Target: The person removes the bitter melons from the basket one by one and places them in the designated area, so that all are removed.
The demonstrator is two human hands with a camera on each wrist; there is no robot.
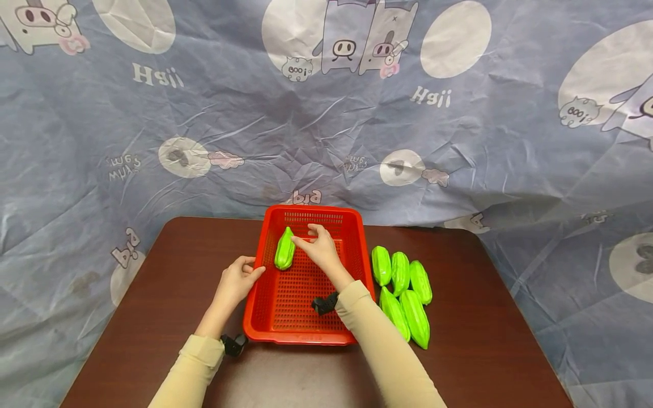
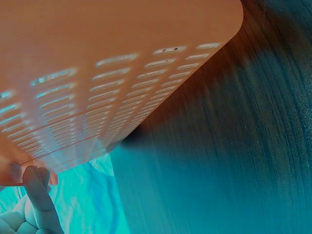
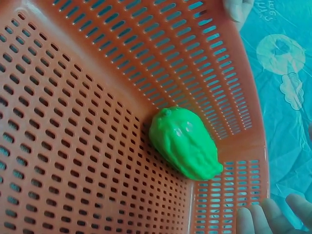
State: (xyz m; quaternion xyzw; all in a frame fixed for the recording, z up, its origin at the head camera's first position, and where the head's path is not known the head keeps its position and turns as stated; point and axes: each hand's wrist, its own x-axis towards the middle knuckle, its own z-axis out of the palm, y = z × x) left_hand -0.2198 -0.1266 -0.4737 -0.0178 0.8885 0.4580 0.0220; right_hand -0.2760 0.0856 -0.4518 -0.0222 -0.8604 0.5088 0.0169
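A red plastic basket (image 1: pixel 306 338) with slotted walls stands on the table, one bright green bitter melon (image 1: pixel 284 249) lying inside by its left wall. My left hand (image 1: pixel 238 281) pinches the basket's left rim, thumb on top and fingers on the outer side. In the left wrist view those fingers (image 2: pixel 39 195) show under the rim. My right hand (image 1: pixel 320 249) hovers over the basket, just right of the bitter melon, with thumb and fingers spread and nothing between them. The right wrist view shows the bitter melon (image 3: pixel 185 144) resting in the corner, apart from the right fingertips (image 3: pixel 258 219).
Right of the basket, several more green bitter melons (image 1: pixel 400 273) lie in two rows on the dark brown table (image 1: pixel 474 317). A grey-blue patterned cloth (image 1: pixel 285 130) hangs behind the table's far edge.
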